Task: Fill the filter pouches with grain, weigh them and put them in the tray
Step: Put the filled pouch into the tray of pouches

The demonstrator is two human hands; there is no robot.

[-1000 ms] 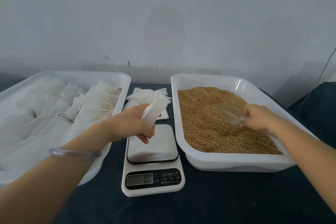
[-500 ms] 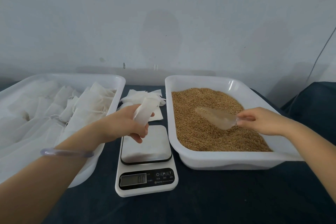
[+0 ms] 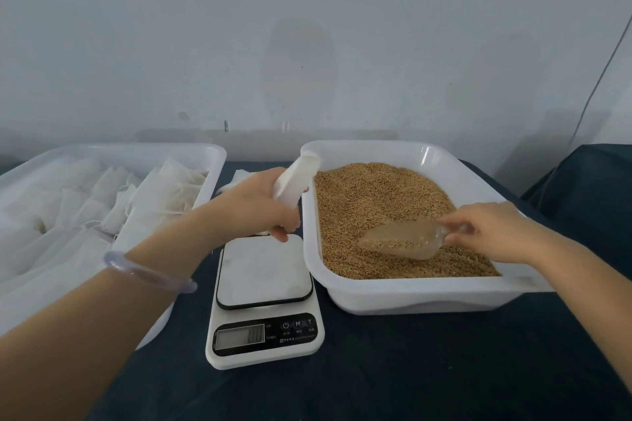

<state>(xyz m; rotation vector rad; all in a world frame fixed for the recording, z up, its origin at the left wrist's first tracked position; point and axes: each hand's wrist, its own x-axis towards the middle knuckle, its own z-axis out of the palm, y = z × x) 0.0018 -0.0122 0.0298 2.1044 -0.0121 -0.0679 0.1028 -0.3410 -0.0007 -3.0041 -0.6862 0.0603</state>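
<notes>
My left hand [image 3: 260,205] grips a white filter pouch [image 3: 294,179], its mouth tilted up toward the left rim of the grain tray [image 3: 410,296]. My right hand [image 3: 489,231] holds the handle of a clear plastic scoop [image 3: 407,243] loaded with brown grain, just above the grain [image 3: 372,202] in that tray. The white kitchen scale [image 3: 263,297] stands between the trays with a bare platform. On the left, a white tray [image 3: 205,150] holds several filled pouches [image 3: 160,195].
A few empty pouches [image 3: 236,181] lie behind the scale, mostly hidden by my left hand. The table has a dark blue cloth [image 3: 410,369]. A grey wall stands close behind the trays. A thin cable [image 3: 595,85] hangs at the right.
The left hand has carried the pouch right and up to the grain tray's left rim. The right hand has lifted the scoop out of the grain, now loaded, and moved it left.
</notes>
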